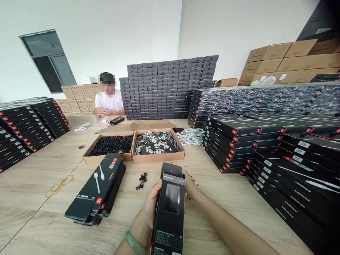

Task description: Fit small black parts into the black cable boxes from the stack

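My left hand (pixel 151 205) is wrapped round the left side of a black cable box (pixel 170 219) with a clear window on its face. The box is tilted towards me, and its top flap (pixel 171 169) stands up. Against its upper right side is my right hand (pixel 191 189); its fingers are hidden behind the box, so their grip does not show. Several small black clips (pixel 141 181) lie loose left of the box, with more specks by my right hand. A stack of flat black box sleeves (pixel 99 187) with a cable picture rests to the left.
Behind stand open cartons, one of black clips (pixel 111 145), one of dark and white pieces (pixel 156 143). White cables (pixel 191 136) lie beside them. Black boxes are stacked left (pixel 26 127) and right (pixel 231 141). Rubber bands (pixel 60 186) lie left. A person (pixel 109 101) sits across the table.
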Demonstrator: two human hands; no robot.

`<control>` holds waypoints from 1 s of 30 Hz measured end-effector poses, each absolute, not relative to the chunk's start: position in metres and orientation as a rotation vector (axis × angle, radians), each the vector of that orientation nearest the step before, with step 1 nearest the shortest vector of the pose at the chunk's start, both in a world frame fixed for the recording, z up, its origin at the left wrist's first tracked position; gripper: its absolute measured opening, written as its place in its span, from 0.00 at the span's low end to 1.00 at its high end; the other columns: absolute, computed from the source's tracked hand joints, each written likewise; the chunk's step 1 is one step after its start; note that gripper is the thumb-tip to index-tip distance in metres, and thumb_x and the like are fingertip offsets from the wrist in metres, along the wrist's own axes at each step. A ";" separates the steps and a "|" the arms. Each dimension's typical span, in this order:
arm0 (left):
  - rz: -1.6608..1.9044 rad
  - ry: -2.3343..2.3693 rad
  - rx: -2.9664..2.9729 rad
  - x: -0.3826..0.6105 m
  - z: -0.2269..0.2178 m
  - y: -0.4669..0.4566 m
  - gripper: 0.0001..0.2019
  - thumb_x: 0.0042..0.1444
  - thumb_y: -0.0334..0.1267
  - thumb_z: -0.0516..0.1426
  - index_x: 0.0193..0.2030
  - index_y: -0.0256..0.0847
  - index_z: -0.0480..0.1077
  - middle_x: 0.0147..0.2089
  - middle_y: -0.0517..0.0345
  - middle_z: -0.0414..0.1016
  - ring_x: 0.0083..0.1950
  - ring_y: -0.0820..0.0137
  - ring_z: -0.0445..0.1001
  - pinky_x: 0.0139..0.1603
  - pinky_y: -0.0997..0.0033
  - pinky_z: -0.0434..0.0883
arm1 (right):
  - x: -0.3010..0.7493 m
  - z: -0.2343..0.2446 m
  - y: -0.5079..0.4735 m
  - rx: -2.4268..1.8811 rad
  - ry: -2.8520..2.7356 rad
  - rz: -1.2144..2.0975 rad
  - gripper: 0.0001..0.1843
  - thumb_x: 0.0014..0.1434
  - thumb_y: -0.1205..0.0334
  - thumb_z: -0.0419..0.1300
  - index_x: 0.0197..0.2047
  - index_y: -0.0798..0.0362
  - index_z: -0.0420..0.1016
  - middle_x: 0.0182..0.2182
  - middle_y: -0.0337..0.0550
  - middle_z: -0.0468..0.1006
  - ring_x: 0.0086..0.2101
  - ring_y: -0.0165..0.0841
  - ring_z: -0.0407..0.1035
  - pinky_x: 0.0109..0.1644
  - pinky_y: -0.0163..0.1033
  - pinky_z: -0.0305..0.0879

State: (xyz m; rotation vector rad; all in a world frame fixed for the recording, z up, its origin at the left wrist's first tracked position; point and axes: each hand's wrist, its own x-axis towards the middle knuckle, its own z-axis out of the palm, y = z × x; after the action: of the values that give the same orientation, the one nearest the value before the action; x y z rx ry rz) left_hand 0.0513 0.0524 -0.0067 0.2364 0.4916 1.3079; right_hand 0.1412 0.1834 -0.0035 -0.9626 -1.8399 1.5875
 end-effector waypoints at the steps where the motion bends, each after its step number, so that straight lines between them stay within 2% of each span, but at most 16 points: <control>1: 1.309 0.510 0.212 0.051 -0.008 0.053 0.30 0.54 0.59 0.54 0.44 0.28 0.75 0.37 0.45 0.81 0.29 0.63 0.79 0.31 0.68 0.73 | 0.147 -0.001 0.192 -0.954 -1.814 1.595 0.10 0.50 0.53 0.65 0.29 0.51 0.78 0.29 0.44 0.82 0.32 0.42 0.76 0.33 0.42 0.71; 5: 1.380 0.649 0.144 0.050 -0.007 0.053 0.21 0.54 0.51 0.58 0.40 0.31 0.75 0.30 0.50 0.81 0.27 0.67 0.77 0.31 0.70 0.73 | 0.171 0.018 0.216 -0.917 -1.730 1.613 0.18 0.45 0.50 0.68 0.37 0.53 0.78 0.33 0.44 0.82 0.33 0.37 0.76 0.39 0.41 0.71; 8: 1.510 0.734 0.160 0.052 0.002 0.051 0.14 0.52 0.43 0.62 0.41 0.36 0.75 0.32 0.55 0.81 0.27 0.72 0.76 0.32 0.74 0.73 | 0.182 0.038 0.216 -0.869 -1.724 1.592 0.18 0.45 0.51 0.69 0.37 0.53 0.78 0.32 0.41 0.80 0.31 0.32 0.73 0.41 0.40 0.70; 12: 1.652 0.783 0.319 0.058 0.016 0.049 0.24 0.50 0.39 0.65 0.55 0.42 0.71 0.44 0.54 0.81 0.36 0.69 0.79 0.39 0.73 0.74 | 0.183 0.057 0.200 -0.668 -1.810 1.664 0.16 0.47 0.52 0.69 0.36 0.53 0.77 0.31 0.40 0.80 0.31 0.31 0.73 0.41 0.40 0.70; 16: 1.646 0.797 0.405 0.061 0.022 0.046 0.26 0.50 0.40 0.64 0.57 0.44 0.70 0.51 0.51 0.79 0.47 0.63 0.79 0.50 0.67 0.72 | 0.184 0.062 0.190 -0.522 -1.923 1.730 0.18 0.49 0.54 0.68 0.41 0.54 0.77 0.34 0.44 0.82 0.35 0.34 0.75 0.44 0.42 0.70; 20: 1.668 0.799 0.506 0.062 0.022 0.043 0.23 0.50 0.41 0.65 0.54 0.46 0.73 0.52 0.53 0.79 0.57 0.57 0.73 0.62 0.61 0.63 | 0.189 0.068 0.184 -0.538 -2.145 1.368 0.12 0.57 0.56 0.61 0.42 0.50 0.79 0.37 0.42 0.81 0.35 0.34 0.73 0.42 0.40 0.69; 23: 1.683 0.810 0.554 0.063 0.021 0.041 0.23 0.51 0.42 0.64 0.55 0.48 0.72 0.53 0.54 0.78 0.60 0.57 0.70 0.66 0.59 0.58 | 0.189 0.071 0.177 -0.574 -2.205 1.059 0.07 0.58 0.58 0.59 0.35 0.49 0.78 0.32 0.39 0.79 0.34 0.33 0.70 0.41 0.39 0.65; 26: 1.710 0.831 0.613 0.066 0.018 0.040 0.26 0.49 0.45 0.65 0.57 0.49 0.70 0.55 0.53 0.76 0.62 0.55 0.68 0.66 0.56 0.58 | 0.185 0.071 0.168 -0.586 -2.107 1.214 0.08 0.57 0.58 0.60 0.30 0.52 0.74 0.26 0.37 0.74 0.29 0.31 0.65 0.35 0.36 0.63; 30: 1.754 0.835 0.706 0.069 0.014 0.039 0.29 0.47 0.46 0.66 0.57 0.49 0.70 0.59 0.53 0.73 0.63 0.54 0.65 0.66 0.56 0.57 | 0.178 0.071 0.156 -0.583 -1.908 1.487 0.10 0.54 0.57 0.60 0.27 0.53 0.70 0.23 0.35 0.70 0.25 0.28 0.62 0.31 0.34 0.60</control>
State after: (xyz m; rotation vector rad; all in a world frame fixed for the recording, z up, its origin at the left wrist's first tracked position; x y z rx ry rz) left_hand 0.0693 0.0393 0.0135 0.7058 0.8352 1.7540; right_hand 0.1782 0.1559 0.0706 -0.5831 -1.9081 1.4871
